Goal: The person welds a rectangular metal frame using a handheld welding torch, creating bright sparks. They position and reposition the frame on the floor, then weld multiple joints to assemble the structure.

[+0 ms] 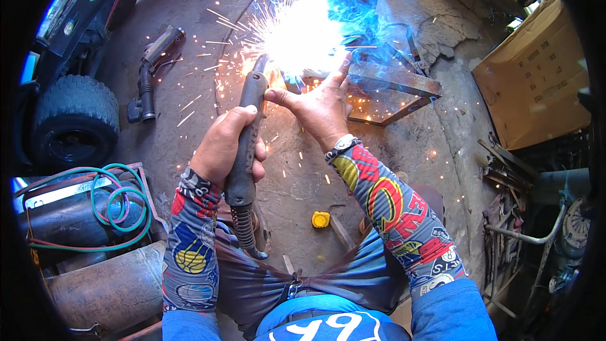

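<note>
My left hand (225,145) is wrapped round the dark handle of a welding torch (243,145), its thumb along the top. From the torch's lower end runs a coiled spring sleeve and cable. At its nozzle a blinding white-blue arc throws sparks and hides the metal being welded. My right hand (320,102) is spread at the near side of the glare, thumb pointing toward the torch neck, index finger stretched upward. Whether its fingertips touch metal cannot be made out. Right of it stands a rectangular steel frame (398,80), partly lost in glare and smoke.
A yellow tape measure (320,219) lies on the concrete floor between my legs. Gas cylinders (107,287) and coiled hoses (120,199) are at left, below a vehicle tyre (76,117). A dark pipe-like part (148,76) lies upper left. A large cardboard box (536,76) and scrap metal stand right.
</note>
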Available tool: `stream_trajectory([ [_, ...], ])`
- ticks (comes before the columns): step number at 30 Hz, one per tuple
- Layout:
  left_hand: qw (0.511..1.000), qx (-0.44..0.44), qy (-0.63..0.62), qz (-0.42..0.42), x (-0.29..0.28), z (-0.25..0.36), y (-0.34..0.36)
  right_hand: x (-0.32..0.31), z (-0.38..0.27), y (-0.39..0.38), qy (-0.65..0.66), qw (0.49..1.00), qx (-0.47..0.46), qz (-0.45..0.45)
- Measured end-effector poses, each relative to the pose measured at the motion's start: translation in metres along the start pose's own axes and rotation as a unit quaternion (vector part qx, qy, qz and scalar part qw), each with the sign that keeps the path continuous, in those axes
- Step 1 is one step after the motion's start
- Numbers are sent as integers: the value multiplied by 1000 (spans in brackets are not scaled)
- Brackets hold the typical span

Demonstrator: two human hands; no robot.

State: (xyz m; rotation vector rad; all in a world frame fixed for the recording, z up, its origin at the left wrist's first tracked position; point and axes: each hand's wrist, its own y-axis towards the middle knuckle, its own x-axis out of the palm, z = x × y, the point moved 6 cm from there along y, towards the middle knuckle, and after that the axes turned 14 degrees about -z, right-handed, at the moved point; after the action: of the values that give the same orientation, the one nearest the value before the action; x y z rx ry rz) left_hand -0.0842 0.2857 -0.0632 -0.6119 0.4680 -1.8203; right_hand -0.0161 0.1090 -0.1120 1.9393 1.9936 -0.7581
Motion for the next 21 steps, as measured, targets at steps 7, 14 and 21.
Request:
stream_trajectory([
  [7,1000,0,-3,0,0,-2,1,1,1,2,32,999,-14,-3],
  [14,1000,24,5,-3,4,2,-1,-1,0,1,32,999,-27,9],
  [21,1000,15,-8,0,5,1,-5,-3,-1,-3,19,1000,-2,-9],
])
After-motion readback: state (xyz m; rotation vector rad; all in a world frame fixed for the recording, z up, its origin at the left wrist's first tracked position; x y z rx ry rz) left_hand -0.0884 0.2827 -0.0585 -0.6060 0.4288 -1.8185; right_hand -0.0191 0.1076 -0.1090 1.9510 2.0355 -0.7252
